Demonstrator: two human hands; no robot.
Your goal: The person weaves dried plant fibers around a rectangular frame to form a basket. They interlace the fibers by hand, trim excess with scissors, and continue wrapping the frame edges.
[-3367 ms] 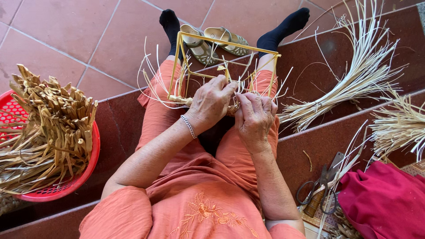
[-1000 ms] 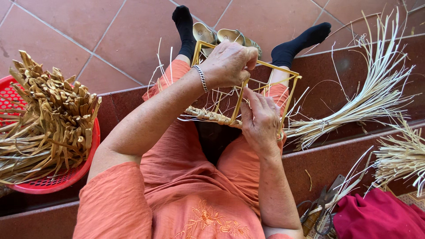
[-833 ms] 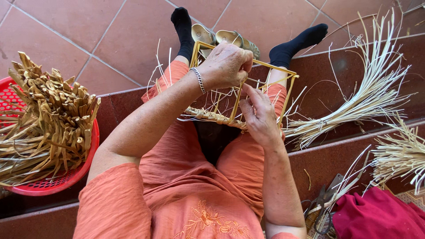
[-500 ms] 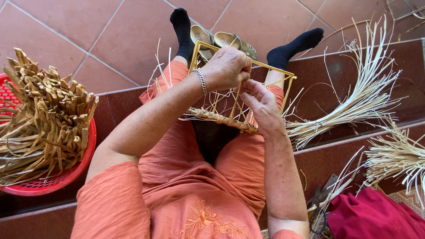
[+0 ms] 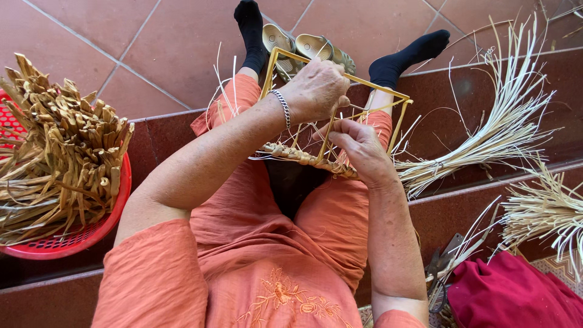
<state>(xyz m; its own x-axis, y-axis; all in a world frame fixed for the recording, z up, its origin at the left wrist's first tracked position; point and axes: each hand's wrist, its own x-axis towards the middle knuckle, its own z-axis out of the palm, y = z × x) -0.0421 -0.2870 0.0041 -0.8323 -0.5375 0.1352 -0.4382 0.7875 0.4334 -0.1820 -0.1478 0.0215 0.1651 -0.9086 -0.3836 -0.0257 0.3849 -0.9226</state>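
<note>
Barely shifted since a moment ago: your hands stayed on the frame (image 5: 364,103).
Your left hand (image 5: 316,91) closed over its top bar above your knees; your right hand (image 5: 361,149), just below, pinched a strip by the woven edge (image 5: 297,155).

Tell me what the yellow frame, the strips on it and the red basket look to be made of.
Yellow frame: thin rigid rods, probably coated metal wire; straight, smooth, slightly glossy.
Woven strips: dried plant fibre, matte tan, braided.
Red basket: moulded plastic, shiny, with a regular mesh.
</note>
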